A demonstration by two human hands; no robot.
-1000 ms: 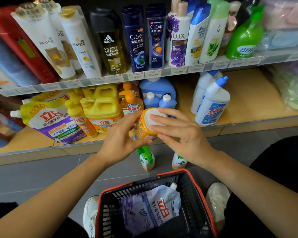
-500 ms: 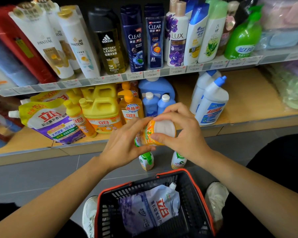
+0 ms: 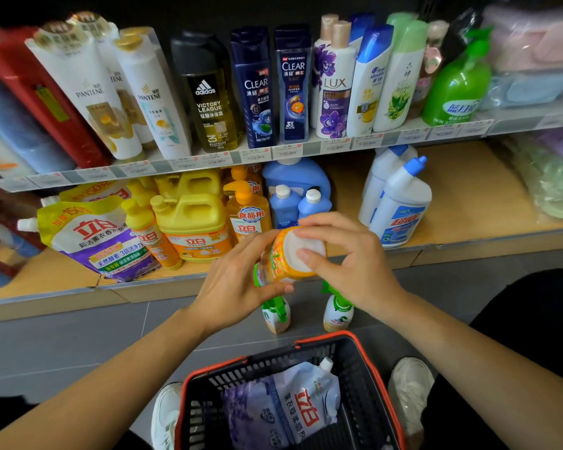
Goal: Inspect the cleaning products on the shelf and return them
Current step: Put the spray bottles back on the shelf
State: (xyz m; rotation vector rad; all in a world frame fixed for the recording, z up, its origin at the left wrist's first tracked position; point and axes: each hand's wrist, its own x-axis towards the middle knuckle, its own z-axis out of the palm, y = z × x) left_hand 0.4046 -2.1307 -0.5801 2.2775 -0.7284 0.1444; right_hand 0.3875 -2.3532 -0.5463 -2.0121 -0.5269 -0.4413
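Observation:
An orange and green cleaning bottle (image 3: 281,259) lies tilted between both hands in front of the lower shelf (image 3: 468,203), its white bottom facing me. My left hand (image 3: 238,287) grips its body from the left, thumb underneath. My right hand (image 3: 348,258) holds the bottom end, fingers curled over the white base. The bottle's top end is hidden behind my left hand. Two similar green-topped spray bottles (image 3: 275,315) (image 3: 337,315) stand on the floor just below.
The lower shelf holds yellow detergent jugs (image 3: 192,219), blue bottles (image 3: 293,203) and white toilet cleaners (image 3: 400,203). Shampoo bottles (image 3: 257,86) line the upper shelf. A black basket with a red rim (image 3: 368,352) holding a refill pouch (image 3: 290,407) sits on the floor between my shoes.
My right hand has shifted from flat over the white base to curling round the bottle's end. The bottle has turned slightly in my hands and stays in front of the shelf.

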